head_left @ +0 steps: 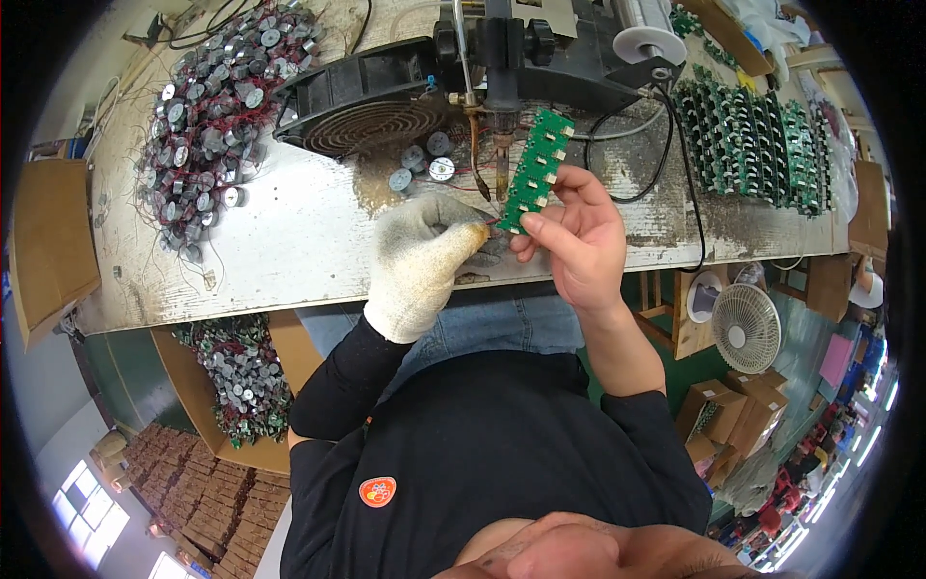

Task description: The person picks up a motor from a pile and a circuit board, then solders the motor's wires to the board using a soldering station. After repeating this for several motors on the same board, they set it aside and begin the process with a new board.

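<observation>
Two narrow grips: the bare right hand (584,236) pinches a long green circuit-board strip (537,166) beside the black soldering iron (503,95); the white-gloved left hand (418,253) is pinched closed near the strip's lower end, contents unclear. Apparently soldering; next calls for steady alignment.

White round fan (746,328), R side of frame; cardbd boxes (761,413) just below, lwr R. Brown cardbd panel (53,246), far L edge. Bright windows (89,511), btm L corner, nr rows of brown pcs (198,482). Pink panel (835,360), far R.
</observation>
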Available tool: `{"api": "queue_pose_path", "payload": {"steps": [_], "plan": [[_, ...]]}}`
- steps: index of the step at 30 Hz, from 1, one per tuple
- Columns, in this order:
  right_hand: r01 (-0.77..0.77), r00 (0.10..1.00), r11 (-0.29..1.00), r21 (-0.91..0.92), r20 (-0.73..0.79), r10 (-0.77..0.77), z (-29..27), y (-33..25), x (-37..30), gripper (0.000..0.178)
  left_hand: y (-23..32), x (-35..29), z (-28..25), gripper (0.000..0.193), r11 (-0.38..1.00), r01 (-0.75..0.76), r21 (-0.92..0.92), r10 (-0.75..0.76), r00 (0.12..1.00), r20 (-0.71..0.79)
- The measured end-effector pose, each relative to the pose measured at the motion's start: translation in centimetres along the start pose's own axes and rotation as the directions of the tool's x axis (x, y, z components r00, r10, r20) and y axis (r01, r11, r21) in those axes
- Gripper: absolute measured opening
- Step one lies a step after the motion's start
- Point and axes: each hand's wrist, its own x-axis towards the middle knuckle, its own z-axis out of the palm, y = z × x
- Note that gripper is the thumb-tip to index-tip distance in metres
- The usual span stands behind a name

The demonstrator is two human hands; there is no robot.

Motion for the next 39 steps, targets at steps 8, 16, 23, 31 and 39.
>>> {"api": "queue_pose_path", "payload": {"steps": [8,16,23,31,39], "plan": [[-0.023,1.0,1.0,0.004,-0.003,0.023,-0.2,0.1,-0.1,0.039,0.2,-0.2,0.3,0.017,0.995,0.059,-0.079,-0.059,0.998,-0.005],[-0.034,0.999,0.999,0.017,-0.008,0.035,0.1,0.1,-0.1,0.038,0.0,0.0,-0.2,0.016,0.998,0.055,0.017,-0.055,0.998,0.001],[-0.029,0.999,0.999,0.024,-0.014,0.029,0.3,-0.4,0.2,0.038,0.8,0.1,0.3,0.016,1.0,-0.002,0.026,0.003,1.0,-0.01],[-0.016,1.0,1.0,0.012,-0.019,0.016,-0.1,0.2,0.0,0.038,-0.4,0.4,-0.1,0.016,0.999,0.002,0.033,-0.002,1.0,-0.018],[-0.026,0.999,1.0,0.007,-0.02,0.026,0.4,-0.5,0.3,0.038,1.3,0.1,0.6,0.015,0.999,0.039,-0.026,-0.04,0.999,-0.025]]}}
